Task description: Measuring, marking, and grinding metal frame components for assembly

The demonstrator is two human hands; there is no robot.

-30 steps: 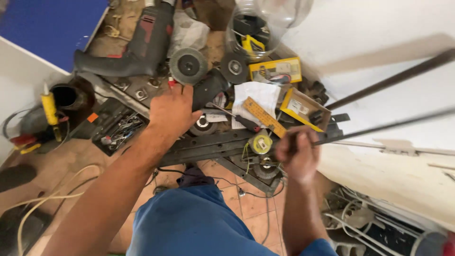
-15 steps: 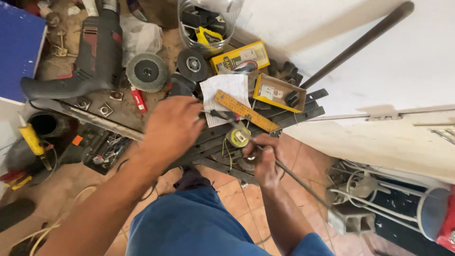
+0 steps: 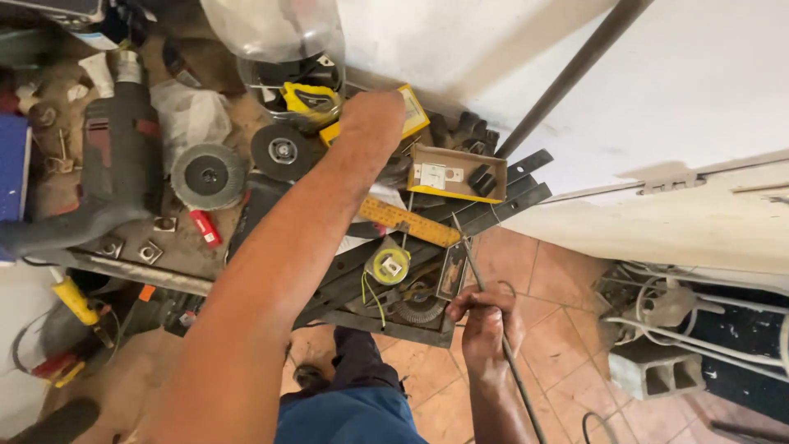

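We see the left hand (image 3: 374, 115) stretched far forward over the cluttered workbench, resting on a flat yellow box (image 3: 408, 115) beside a clear plastic jar (image 3: 283, 57) that holds a yellow tape measure (image 3: 311, 100); whether its fingers are closed on anything we cannot tell, since only the back of the hand shows. The right hand (image 3: 486, 322) is lower, near the bench edge, clenched around a thin grey metal rod (image 3: 493, 321); the rod's upper tip lies against the black metal bars (image 3: 493, 205), and its lower end runs down past the wrist toward the terracotta floor tiles (image 3: 526, 271). Between the two hands we find a yellow folding ruler (image 3: 407, 222) lying across the bars, and just below it a small yellow-green spool of cord (image 3: 388, 265); an open yellow cardboard tray (image 3: 448, 174) sits just right of the left forearm. To the left lie two round grinding discs (image 3: 207, 175) and a dark red-and-grey power drill (image 3: 119, 156).
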